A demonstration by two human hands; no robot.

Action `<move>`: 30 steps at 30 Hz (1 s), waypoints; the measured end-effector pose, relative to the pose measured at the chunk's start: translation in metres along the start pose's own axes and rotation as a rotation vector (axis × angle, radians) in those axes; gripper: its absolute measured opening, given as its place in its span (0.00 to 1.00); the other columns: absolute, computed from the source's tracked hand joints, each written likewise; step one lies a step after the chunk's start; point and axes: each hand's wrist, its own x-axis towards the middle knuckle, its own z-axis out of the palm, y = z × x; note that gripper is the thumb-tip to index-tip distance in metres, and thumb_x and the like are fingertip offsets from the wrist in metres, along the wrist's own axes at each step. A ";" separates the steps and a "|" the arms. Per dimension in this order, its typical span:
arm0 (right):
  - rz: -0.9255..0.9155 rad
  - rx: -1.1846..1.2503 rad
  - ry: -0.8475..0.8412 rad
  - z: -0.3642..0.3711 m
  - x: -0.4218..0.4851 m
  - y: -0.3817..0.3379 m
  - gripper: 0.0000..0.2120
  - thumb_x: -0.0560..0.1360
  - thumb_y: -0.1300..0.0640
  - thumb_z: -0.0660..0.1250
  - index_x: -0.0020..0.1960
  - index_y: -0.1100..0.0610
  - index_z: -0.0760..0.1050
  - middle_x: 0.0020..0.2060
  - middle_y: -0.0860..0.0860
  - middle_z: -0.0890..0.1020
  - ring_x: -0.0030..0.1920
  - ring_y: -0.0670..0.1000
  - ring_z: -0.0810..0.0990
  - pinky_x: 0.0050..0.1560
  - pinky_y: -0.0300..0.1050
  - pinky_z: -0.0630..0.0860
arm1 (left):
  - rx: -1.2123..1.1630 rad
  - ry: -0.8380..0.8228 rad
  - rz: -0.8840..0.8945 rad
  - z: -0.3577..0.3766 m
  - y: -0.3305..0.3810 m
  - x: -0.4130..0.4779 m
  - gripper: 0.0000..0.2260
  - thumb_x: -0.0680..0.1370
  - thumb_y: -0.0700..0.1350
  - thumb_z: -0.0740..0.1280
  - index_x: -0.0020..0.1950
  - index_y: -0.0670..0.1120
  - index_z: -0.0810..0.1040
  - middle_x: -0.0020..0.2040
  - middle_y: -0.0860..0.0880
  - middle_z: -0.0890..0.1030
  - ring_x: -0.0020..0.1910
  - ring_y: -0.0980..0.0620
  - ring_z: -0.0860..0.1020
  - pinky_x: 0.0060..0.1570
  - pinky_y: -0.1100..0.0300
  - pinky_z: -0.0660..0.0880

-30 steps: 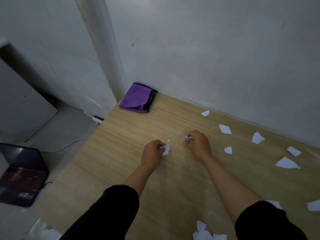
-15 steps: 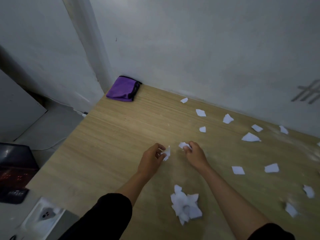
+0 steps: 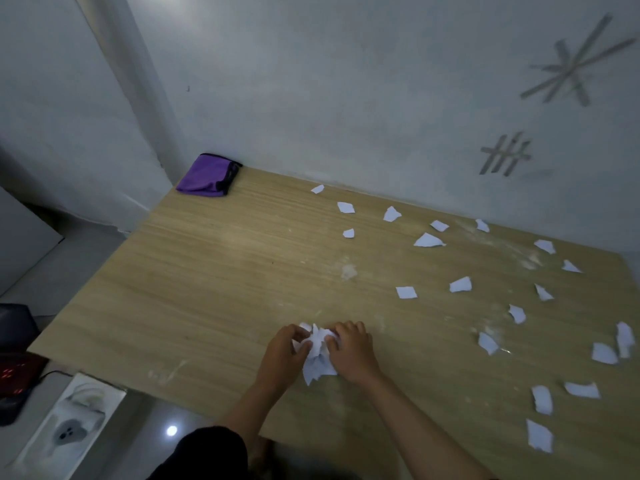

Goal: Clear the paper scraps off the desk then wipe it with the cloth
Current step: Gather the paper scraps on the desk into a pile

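**No legible writing**

No words, numbers or brand names readable anywhere. On the wall (image 3: 346, 81) above the far right corner of the desk (image 3: 207, 289), only two grey marks: a star of crossed strips (image 3: 576, 65) and, lower, a tally-like group of strokes (image 3: 504, 155). White box (image 3: 72, 424) off the near left corner: device picture, no lettering legible.
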 end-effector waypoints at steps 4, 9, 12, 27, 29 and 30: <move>-0.075 0.071 0.036 -0.004 -0.017 0.012 0.21 0.75 0.51 0.57 0.68 0.55 0.68 0.64 0.55 0.68 0.65 0.55 0.64 0.66 0.46 0.62 | 0.139 0.098 -0.059 0.010 0.004 -0.007 0.10 0.77 0.44 0.64 0.56 0.41 0.74 0.56 0.43 0.71 0.47 0.45 0.76 0.44 0.55 0.73; 0.026 0.240 0.361 -0.016 -0.054 0.051 0.16 0.76 0.62 0.56 0.61 0.55 0.75 0.59 0.51 0.71 0.60 0.48 0.66 0.60 0.37 0.65 | 0.205 0.234 0.058 0.029 0.026 -0.010 0.08 0.76 0.40 0.65 0.54 0.41 0.76 0.54 0.41 0.73 0.48 0.41 0.77 0.44 0.54 0.73; 0.149 0.224 0.499 -0.028 -0.080 0.093 0.16 0.73 0.62 0.55 0.55 0.57 0.78 0.53 0.53 0.74 0.54 0.49 0.67 0.56 0.43 0.69 | 0.270 0.215 0.200 0.050 0.054 -0.013 0.08 0.71 0.37 0.69 0.49 0.45 0.78 0.51 0.43 0.76 0.44 0.42 0.78 0.42 0.51 0.75; 0.568 0.042 0.560 -0.067 -0.166 0.228 0.14 0.74 0.67 0.57 0.53 0.57 0.76 0.53 0.55 0.77 0.53 0.57 0.70 0.51 0.50 0.68 | 0.302 -0.296 0.380 0.189 0.152 -0.025 0.13 0.73 0.37 0.63 0.58 0.44 0.74 0.60 0.44 0.71 0.59 0.45 0.71 0.61 0.54 0.66; 0.537 0.070 0.552 -0.064 -0.167 0.233 0.16 0.72 0.72 0.58 0.54 0.58 0.76 0.51 0.56 0.76 0.52 0.55 0.69 0.51 0.47 0.70 | 0.290 -0.332 0.385 0.200 0.160 -0.022 0.13 0.74 0.37 0.63 0.58 0.43 0.74 0.60 0.43 0.71 0.60 0.44 0.69 0.61 0.55 0.66; 0.519 0.068 0.548 -0.064 -0.167 0.235 0.17 0.72 0.72 0.57 0.56 0.59 0.75 0.51 0.56 0.75 0.52 0.54 0.68 0.51 0.46 0.70 | 0.278 -0.354 0.388 0.204 0.164 -0.020 0.14 0.74 0.36 0.63 0.59 0.42 0.74 0.60 0.42 0.70 0.60 0.44 0.69 0.61 0.56 0.65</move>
